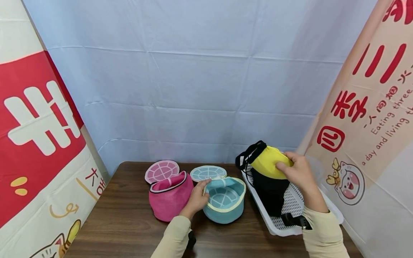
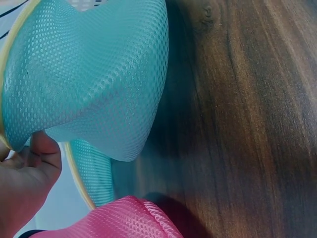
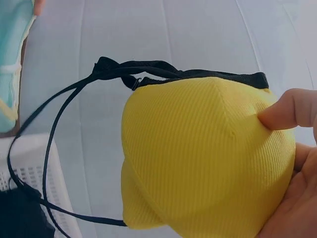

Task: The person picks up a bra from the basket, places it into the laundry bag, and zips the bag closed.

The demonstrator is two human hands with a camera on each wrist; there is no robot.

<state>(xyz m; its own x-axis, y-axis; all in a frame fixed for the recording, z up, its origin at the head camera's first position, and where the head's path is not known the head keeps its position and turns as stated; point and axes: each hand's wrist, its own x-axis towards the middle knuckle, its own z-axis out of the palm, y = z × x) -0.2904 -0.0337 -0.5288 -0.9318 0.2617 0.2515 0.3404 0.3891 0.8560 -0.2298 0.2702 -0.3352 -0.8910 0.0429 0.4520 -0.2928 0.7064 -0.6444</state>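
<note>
My right hand (image 1: 298, 170) pinches a yellow ribbed bra (image 3: 198, 148) by one cup, thumb on one face and fingers behind. Its black straps (image 3: 54, 119) hang in loops in the right wrist view. Under the bra, a black garment (image 1: 267, 195) lies in a white perforated basket (image 1: 295, 199). My left hand (image 1: 197, 196) pinches the yellow-trimmed rim of a teal mesh laundry bag (image 1: 226, 215), whose round mouth gapes upward. Beside that hand stands a pink mesh laundry bag (image 1: 169, 200), also unzipped.
Behind the bags lie their round lids, a pink lid (image 1: 162, 171) and a teal lid (image 1: 208, 172). The basket stands at the right of the brown wooden table (image 1: 129, 222). A pale blue cloth (image 1: 193, 89) hangs behind, with printed curtains on both sides.
</note>
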